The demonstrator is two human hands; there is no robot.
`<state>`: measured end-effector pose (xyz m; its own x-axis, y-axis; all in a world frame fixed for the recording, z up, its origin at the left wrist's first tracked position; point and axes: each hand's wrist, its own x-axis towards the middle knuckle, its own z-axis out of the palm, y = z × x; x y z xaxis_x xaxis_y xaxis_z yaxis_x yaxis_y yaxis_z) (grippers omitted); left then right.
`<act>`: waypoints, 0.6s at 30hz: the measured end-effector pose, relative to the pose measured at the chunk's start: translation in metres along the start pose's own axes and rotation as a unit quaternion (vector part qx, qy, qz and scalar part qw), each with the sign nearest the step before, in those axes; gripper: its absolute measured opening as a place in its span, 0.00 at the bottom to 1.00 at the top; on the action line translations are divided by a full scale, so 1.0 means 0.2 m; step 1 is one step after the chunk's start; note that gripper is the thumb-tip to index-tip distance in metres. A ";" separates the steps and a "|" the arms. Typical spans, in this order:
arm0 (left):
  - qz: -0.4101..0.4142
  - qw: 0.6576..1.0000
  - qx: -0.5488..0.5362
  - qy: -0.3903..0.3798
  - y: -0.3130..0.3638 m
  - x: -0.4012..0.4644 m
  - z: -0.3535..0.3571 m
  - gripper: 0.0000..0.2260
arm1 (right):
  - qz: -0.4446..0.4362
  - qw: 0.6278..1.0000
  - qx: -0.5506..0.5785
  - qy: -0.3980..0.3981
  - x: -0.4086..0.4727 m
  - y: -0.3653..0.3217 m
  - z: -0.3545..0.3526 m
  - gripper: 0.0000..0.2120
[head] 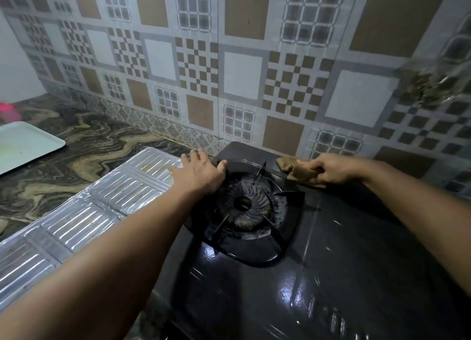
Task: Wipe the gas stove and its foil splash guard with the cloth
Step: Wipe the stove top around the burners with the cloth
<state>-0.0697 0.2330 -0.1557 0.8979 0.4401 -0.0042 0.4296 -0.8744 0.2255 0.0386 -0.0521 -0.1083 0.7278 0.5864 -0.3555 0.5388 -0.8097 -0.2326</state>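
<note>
Brown crumpled cloth (299,170) sits bunched in my right hand (328,168) at the glossy black gas stove (331,250)'s far edge; my flat, unclenched left hand (201,172) steadies the ribbed foil splash guard (84,212), lying leftward across the burner (242,204).

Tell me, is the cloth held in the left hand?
No, the right hand grips the brown cloth at the stove's back edge.
</note>
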 end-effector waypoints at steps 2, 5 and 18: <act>0.018 0.999 0.025 0.009 0.02 -0.01 -0.02 0.35 | 0.038 0.999 -0.031 -0.004 -0.07 0.03 0.01 0.14; 0.068 0.995 0.065 0.027 0.10 -0.03 -0.07 0.30 | 0.015 0.999 -0.018 0.024 -0.10 -0.08 0.06 0.15; 0.232 0.969 0.051 -0.070 0.59 -0.21 0.06 0.30 | 0.023 0.996 -0.077 0.044 -0.40 -0.01 0.28 0.30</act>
<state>-0.0547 0.1082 -0.1407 0.9978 -0.0305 -0.0595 -0.0221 -0.9903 0.1370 -0.0438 -0.0985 -0.1311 0.7842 0.5537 -0.2800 0.5572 -0.8270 -0.0746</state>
